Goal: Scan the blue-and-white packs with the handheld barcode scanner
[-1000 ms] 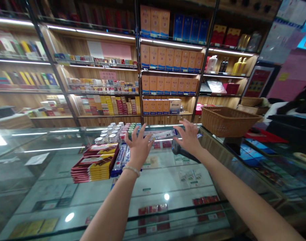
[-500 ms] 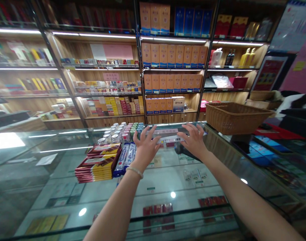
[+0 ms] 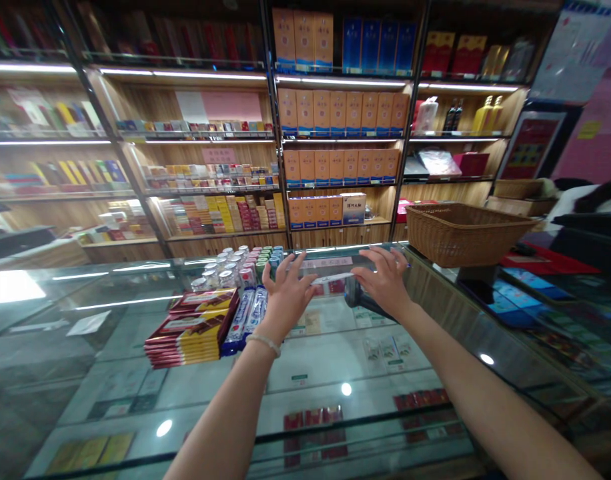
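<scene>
Between my two hands, over the glass counter (image 3: 305, 363), is a thin whitish strip (image 3: 333, 277). Its left end meets the thumb of my left hand (image 3: 287, 293), which wears a pale bracelet, and its right end meets the thumb of my right hand (image 3: 387, 280). The other fingers of both hands are raised and spread. What the strip is, I cannot make out. Below my right hand lies a dark handheld scanner (image 3: 354, 295), partly hidden. Left of my left hand are blue-and-white wrapped bars (image 3: 241, 319) and a stack of red-and-yellow chocolate packs (image 3: 195, 330).
Several small lidded containers (image 3: 228, 270) stand behind the bars. A wicker basket (image 3: 465, 237) sits at the right, near blue flat packs (image 3: 518, 300). Shelves with orange boxes (image 3: 330, 113) line the back wall. At the far right, a person is partly visible.
The whitish strip looks thinner and tilts up to the right, where before it lay flatter and broader. My hands stay close to the same place; the view has shifted slightly.
</scene>
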`<state>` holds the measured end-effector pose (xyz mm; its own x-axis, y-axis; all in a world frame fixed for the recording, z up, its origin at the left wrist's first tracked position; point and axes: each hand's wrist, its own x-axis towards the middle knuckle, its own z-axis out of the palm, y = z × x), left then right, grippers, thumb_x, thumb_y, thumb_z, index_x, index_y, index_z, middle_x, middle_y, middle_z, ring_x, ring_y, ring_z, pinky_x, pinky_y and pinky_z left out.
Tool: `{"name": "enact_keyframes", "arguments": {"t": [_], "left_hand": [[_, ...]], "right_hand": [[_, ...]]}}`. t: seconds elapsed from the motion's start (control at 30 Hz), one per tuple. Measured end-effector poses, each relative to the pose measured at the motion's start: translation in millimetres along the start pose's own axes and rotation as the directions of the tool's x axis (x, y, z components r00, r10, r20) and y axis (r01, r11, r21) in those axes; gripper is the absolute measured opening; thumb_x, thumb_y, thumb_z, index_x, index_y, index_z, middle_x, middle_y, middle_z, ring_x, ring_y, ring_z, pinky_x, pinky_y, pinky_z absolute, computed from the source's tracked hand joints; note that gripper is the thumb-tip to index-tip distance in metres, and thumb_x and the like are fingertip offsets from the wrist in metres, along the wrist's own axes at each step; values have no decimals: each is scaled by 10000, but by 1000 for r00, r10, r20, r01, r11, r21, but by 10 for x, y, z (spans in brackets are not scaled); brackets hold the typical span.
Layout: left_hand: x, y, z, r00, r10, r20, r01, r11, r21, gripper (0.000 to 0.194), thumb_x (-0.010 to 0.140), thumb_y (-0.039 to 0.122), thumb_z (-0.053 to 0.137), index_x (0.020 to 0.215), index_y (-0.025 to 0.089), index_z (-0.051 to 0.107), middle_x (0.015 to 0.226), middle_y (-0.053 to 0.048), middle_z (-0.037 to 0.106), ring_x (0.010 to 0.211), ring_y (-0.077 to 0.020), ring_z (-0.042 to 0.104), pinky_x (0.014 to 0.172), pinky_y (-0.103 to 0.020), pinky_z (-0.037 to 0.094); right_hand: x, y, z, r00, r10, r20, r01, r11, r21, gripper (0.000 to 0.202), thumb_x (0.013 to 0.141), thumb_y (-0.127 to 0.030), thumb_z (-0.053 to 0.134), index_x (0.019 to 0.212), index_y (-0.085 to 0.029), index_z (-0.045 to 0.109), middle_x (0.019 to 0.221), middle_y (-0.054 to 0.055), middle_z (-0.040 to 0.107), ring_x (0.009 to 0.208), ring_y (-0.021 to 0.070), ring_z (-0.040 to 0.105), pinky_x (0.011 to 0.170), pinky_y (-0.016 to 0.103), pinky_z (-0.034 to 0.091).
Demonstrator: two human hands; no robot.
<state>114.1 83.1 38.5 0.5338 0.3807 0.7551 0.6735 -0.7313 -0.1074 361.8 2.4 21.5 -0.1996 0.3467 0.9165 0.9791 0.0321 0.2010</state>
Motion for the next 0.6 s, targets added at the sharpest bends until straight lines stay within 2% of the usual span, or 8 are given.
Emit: {"name": "enact_keyframes", "arguments": {"t": [0.3, 0.47, 0.6], "left_hand": [[10, -8, -30, 994, -32, -105, 32, 999, 0, 142, 861, 373, 789, 947, 283, 720, 1534, -85, 583, 1431, -353, 470, 1223, -678, 109], [17, -8, -41, 996, -37, -82, 36, 999, -6, 76, 888, 349, 752, 906, 283, 719, 1559, -65, 559, 1444, -358, 451, 1214, -699, 120], [22, 1, -56, 997, -64, -33, 62, 997, -44, 58, 896, 345, 731, 899, 289, 743, 1588, -51, 525, 1458, -371, 423, 1225, -715, 95]], "right_hand": [[0, -12, 21, 978, 180, 109, -193, 974, 116, 152, 966, -367, 657, 879, -313, 770, 1353, 44, 616, 1324, 284, 467, 1139, 520, 225], [3, 9, 17, 947, 262, 185, -291, 944, 156, 200, 973, -405, 629, 877, -303, 772, 1375, 53, 590, 1331, 305, 448, 1106, 529, 273], [-2, -5, -2, 953, 237, 188, -260, 959, 113, 168, 972, -402, 623, 980, -303, 759, 1410, 72, 569, 1355, 314, 435, 1140, 549, 248]]}}
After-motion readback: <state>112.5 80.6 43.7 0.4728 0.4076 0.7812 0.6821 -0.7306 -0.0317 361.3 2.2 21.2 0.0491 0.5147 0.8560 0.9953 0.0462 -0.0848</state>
